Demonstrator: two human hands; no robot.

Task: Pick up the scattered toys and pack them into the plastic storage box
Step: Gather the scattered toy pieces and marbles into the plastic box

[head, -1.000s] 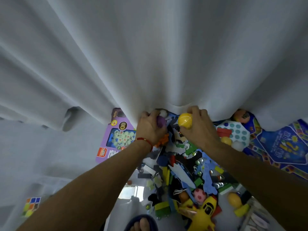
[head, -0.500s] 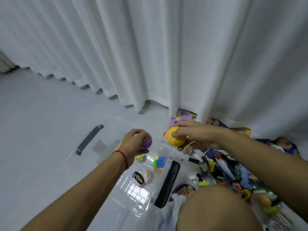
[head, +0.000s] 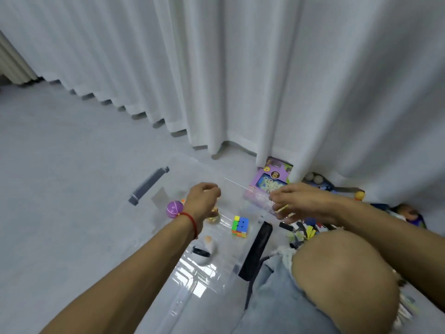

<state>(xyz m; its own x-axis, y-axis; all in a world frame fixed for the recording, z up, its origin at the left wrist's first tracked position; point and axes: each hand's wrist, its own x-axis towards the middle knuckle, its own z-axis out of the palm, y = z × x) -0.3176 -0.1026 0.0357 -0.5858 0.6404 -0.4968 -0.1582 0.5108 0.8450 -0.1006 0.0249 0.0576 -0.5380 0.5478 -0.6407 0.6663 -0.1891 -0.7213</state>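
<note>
The clear plastic storage box [head: 183, 169] stands on the pale floor, its walls so transparent that rims and corners are hard to trace; a dark latch handle [head: 148, 186] marks its far-left edge and a second dark latch handle [head: 255, 251] its near-right edge.

Inside the box: a purple ball [head: 174, 209] near the far-left edge, partly behind the left wrist; a colour cube [head: 239, 226] towards the near-right edge; a white toy with a dark band [head: 204, 252] by the near side; a yellowish toy [head: 213, 216] largely hidden under the left hand, kind not determinable.

The left hand [head: 204, 199], a red cord at its wrist, hovers over the box with fingers curled loosely inward and nothing seen in it. The right hand [head: 301, 202] is over the box's right rim, fingers spread and pointing left; a thin yellowish strip [head: 281, 209] shows beneath the fingers, but whether it is held cannot be told.

A purple toy package [head: 272, 179] lies just beyond the box's far-right corner, its top under the white curtain [head: 240, 68]; the printing is too blurred to read. Scattered toys [head: 305, 230] lie right of the box, mostly hidden behind the right forearm and bare knee [head: 342, 273]. A yellow figure [head: 359, 195] and a dark doll-like toy [head: 407, 212] sit at the curtain hem, detail indistinct.
</note>
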